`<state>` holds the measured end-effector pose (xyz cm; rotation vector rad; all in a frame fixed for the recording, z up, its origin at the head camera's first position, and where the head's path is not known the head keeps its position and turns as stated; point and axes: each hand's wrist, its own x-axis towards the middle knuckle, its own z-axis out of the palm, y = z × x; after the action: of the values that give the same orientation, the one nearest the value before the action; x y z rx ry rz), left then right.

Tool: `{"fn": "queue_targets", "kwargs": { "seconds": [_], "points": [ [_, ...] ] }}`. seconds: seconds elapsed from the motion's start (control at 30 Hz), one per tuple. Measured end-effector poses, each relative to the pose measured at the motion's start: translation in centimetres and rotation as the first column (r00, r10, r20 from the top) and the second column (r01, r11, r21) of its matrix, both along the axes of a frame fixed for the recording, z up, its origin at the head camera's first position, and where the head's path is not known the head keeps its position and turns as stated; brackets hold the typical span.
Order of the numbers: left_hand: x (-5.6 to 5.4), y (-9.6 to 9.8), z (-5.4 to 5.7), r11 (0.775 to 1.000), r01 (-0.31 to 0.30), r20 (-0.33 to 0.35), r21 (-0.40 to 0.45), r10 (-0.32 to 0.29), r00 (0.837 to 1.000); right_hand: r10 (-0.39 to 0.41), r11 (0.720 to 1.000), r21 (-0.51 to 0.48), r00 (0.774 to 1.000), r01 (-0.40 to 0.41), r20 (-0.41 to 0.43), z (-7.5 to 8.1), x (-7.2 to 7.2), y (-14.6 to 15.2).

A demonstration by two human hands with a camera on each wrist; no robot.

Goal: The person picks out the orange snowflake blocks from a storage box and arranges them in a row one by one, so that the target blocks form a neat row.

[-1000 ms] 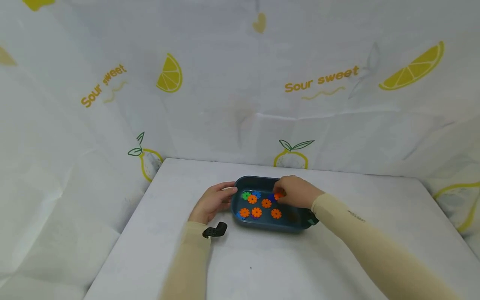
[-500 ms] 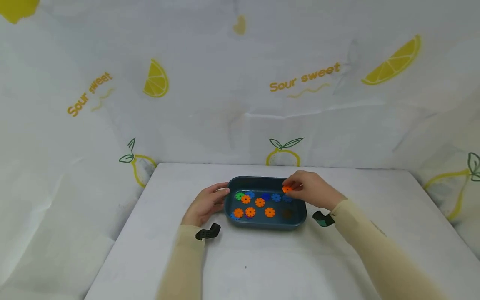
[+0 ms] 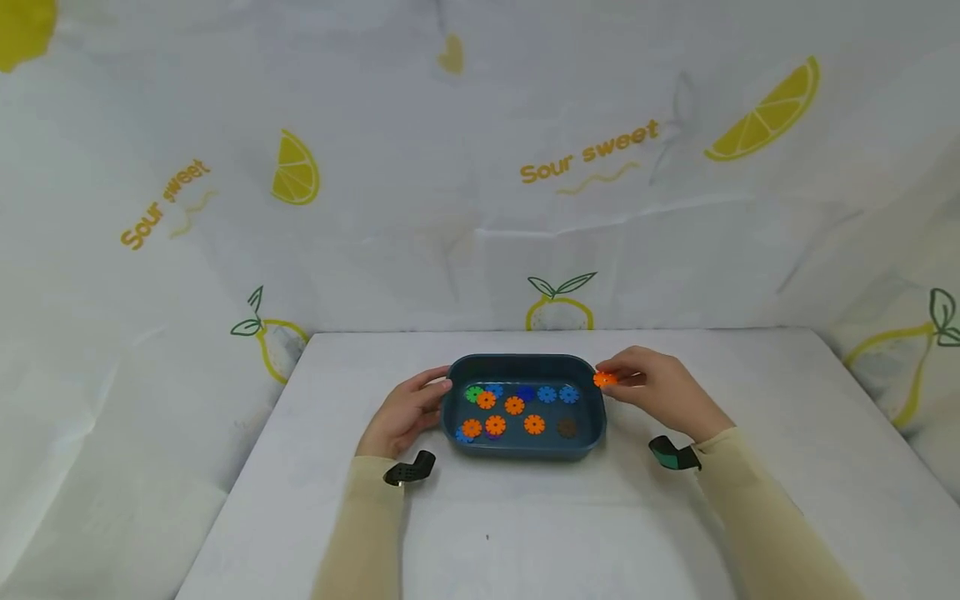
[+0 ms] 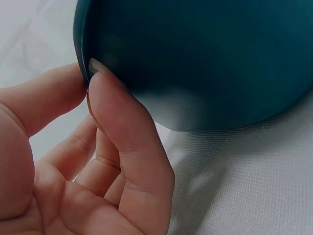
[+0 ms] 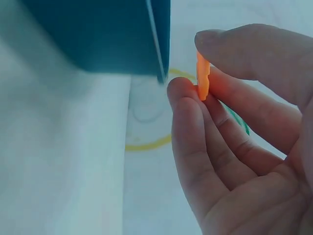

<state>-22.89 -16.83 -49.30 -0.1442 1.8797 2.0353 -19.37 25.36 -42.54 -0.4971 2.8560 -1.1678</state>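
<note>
A dark teal tray [image 3: 525, 450] with rounded corners stands on the white table. At its left end my left hand [image 3: 405, 414] pinches the wall, thumb over the rim and fingers outside, as the left wrist view shows close up. Just beyond the right end, my right hand [image 3: 663, 390] holds an orange notched disc [image 3: 604, 379] between thumb and fingertips. The right wrist view catches that orange notched disc [image 5: 202, 76] edge-on, apart from the tray wall. Inside the tray lie several similar discs: orange [image 3: 534, 424], blue [image 3: 568, 394], green [image 3: 474, 394] and brown [image 3: 567, 427].
The white table [image 3: 525, 533] runs up to a lemon-printed cloth backdrop [image 3: 390, 250] behind the tray. A black strap mount sits on each wrist, the left mount [image 3: 409, 468] and the right mount [image 3: 673, 453].
My right hand has lifted the orange disc out of the tray and carried it right, past the rim. My left hand keeps its place at the left end. The head view has shifted slightly.
</note>
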Motion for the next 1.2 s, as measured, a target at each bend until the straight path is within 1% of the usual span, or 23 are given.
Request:
{"fn": "queue_targets", "kwargs": {
  "seconds": [0.13, 0.2, 0.53, 0.67, 0.83, 1.07, 1.2],
  "points": [
    [0.0, 0.0, 0.2, 1.000, 0.000, 0.003, 0.005, 0.000, 1.000, -0.055, 0.998, 0.001, 0.998, 0.055, 0.013, -0.7, 0.6, 1.7],
    [0.0, 0.0, 0.2, 1.000, 0.001, 0.006, 0.004, -0.001, 1.000, -0.071, 0.997, 0.011, 0.997, 0.071, 0.023, -1.2, 0.8, 2.3],
    [0.0, -0.1, 0.2, 1.000, 0.004, 0.018, 0.018, -0.004, 1.000, -0.138, 0.990, 0.055, 0.984, 0.132, 0.113, -3.6, 0.7, 3.8],
    [0.0, 0.0, 0.2, 1.000, 0.004, 0.024, 0.029, -0.005, 1.000, -0.144, 0.989, 0.063, 0.983, 0.137, 0.116, -4.3, 0.9, 4.0],
    [-0.1, 0.2, 0.1, 0.999, 0.009, 0.020, 0.038, -0.010, 1.000, -0.144, 0.989, 0.062, 0.984, 0.138, 0.107, -4.6, 1.1, 4.3],
    [-0.1, 0.0, -0.1, 0.999, 0.018, 0.005, 0.027, -0.018, 1.000, -0.167, 0.984, 0.088, 0.977, 0.156, 0.133, -5.1, 0.8, 4.5],
    [-0.1, -0.2, -0.1, 1.000, 0.024, 0.011, 0.015, -0.024, 1.000, -0.159, 0.986, 0.074, 0.977, 0.150, 0.145, -5.5, 0.7, 4.5]
  ]
}}
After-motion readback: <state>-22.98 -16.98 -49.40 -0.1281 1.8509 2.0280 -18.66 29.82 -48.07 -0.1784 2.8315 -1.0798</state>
